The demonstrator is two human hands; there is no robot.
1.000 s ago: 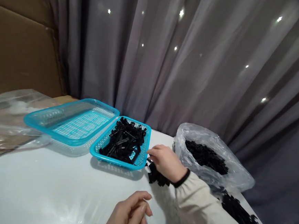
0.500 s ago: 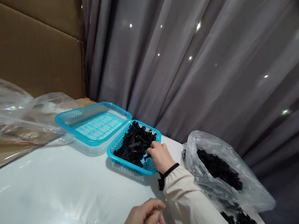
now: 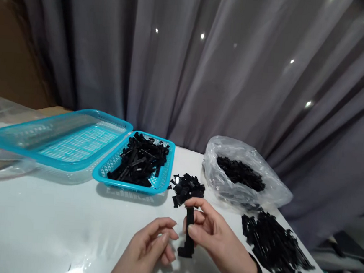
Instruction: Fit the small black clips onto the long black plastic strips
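Between the thumb and fingers of my right hand (image 3: 221, 240) is a long black plastic part (image 3: 189, 231), held upright over the table with a wider foot at its lower end. Just left of it, my left hand (image 3: 148, 245) has loosely curled fingers that are apart, and nothing shows in them. Beyond my right hand lies a small heap of short black pieces (image 3: 189, 188). A blue basket (image 3: 157, 189) farther back is filled with black plastic parts (image 3: 140, 158). To the right of my right hand, long black parts (image 3: 274, 244) are spread in a pile.
An open clear plastic bag (image 3: 212, 172) of black pieces stands at the back right. A second blue basket (image 3: 72, 165) sits at the left beside clear plastic wrap (image 3: 4, 114). A grey curtain (image 3: 174, 68) hangs behind the white table (image 3: 52, 219).
My right hand has come back from the filled basket toward my left hand and now holds a long black part upright. The view has turned to the right.
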